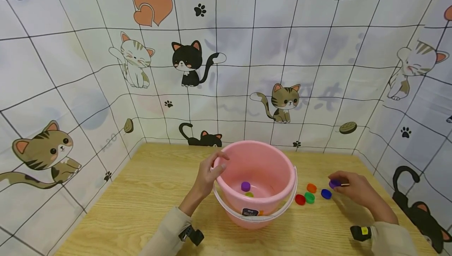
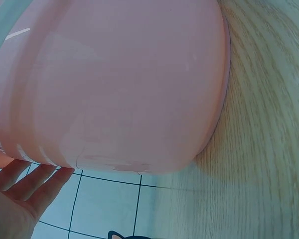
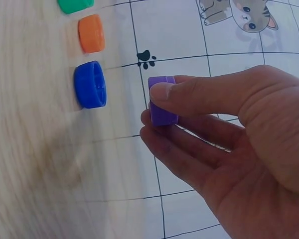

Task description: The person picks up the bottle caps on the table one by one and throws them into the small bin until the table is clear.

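A pink bucket (image 1: 254, 209) with a white handle stands on the table. My left hand (image 1: 208, 173) grips its left rim, the thumb inside and the other fingers along the outer wall. Inside the bucket lie a purple cap (image 1: 245, 186) and a yellow-green cap (image 1: 249, 194), the latter partly hidden by the front rim. To the right of the bucket, my right hand (image 1: 356, 189) pinches a purple bottle cap (image 3: 164, 112) between thumb and fingers, raised off the table. Close to that hand lies a blue cap (image 1: 326, 194).
Between bucket and right hand, an orange cap (image 1: 311, 188), a green cap (image 1: 309, 198) and a red cap (image 1: 300, 199) lie on the wooden table (image 1: 159, 193). A cat-printed sheet (image 1: 233, 52) with grid lines rises behind the table and on both sides.
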`<state>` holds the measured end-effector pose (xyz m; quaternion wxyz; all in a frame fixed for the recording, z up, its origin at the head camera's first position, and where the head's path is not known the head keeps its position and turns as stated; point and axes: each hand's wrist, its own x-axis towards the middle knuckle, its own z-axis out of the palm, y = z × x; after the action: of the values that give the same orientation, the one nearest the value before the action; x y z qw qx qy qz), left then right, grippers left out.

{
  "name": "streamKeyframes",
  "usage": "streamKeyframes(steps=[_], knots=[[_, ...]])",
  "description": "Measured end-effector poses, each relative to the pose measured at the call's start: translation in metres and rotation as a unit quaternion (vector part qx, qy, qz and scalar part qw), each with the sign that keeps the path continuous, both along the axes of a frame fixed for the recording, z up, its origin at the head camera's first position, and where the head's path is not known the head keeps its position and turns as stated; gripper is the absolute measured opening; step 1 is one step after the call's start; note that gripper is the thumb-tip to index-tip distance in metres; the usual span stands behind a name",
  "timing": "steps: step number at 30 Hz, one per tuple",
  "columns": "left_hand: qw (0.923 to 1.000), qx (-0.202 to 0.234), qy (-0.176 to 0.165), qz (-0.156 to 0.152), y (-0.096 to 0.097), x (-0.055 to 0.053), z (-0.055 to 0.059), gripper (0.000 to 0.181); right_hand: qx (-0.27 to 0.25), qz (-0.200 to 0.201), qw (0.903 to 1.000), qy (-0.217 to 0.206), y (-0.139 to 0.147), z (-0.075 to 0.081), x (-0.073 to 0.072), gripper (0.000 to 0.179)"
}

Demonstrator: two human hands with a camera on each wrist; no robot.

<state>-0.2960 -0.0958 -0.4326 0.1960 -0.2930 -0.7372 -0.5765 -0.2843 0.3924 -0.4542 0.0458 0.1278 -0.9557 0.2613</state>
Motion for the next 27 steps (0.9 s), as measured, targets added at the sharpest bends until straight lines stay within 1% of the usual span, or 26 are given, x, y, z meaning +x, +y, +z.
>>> streamKeyframes(steps=[9,13,16,19,24,27], knots=[[1.0,0.002,-0.003,-0.002,0.0,0.0,-0.001,0.032,0.01,0.005,0.9999,0.009,-0.005,0.006,0.002,0.035],[0.9999,0.002,-0.011,-0.002,0.0,-0.001,-0.001,0.031,0.011,0.009,0.9997,0.02,-0.008,0.009,0.002,0.034],[0.9999,0.003,-0.016,-0.004,0.0,-0.001,-0.001,0.031,0.009,0.012,0.9997,0.021,-0.009,0.011,0.002,0.033],[0.9999,0.004,-0.014,-0.007,0.0,-0.001,-0.001,0.032,0.009,0.013,0.9997,0.019,-0.011,0.011,0.003,0.033],[1.0,0.003,-0.008,-0.004,0.0,-0.002,-0.002,0.03,0.018,0.016,0.9993,0.027,-0.013,0.013,0.003,0.033],[0.9999,0.003,-0.01,-0.004,-0.001,-0.002,-0.002,0.03,0.019,0.017,0.9993,0.029,-0.015,0.014,0.003,0.034]])
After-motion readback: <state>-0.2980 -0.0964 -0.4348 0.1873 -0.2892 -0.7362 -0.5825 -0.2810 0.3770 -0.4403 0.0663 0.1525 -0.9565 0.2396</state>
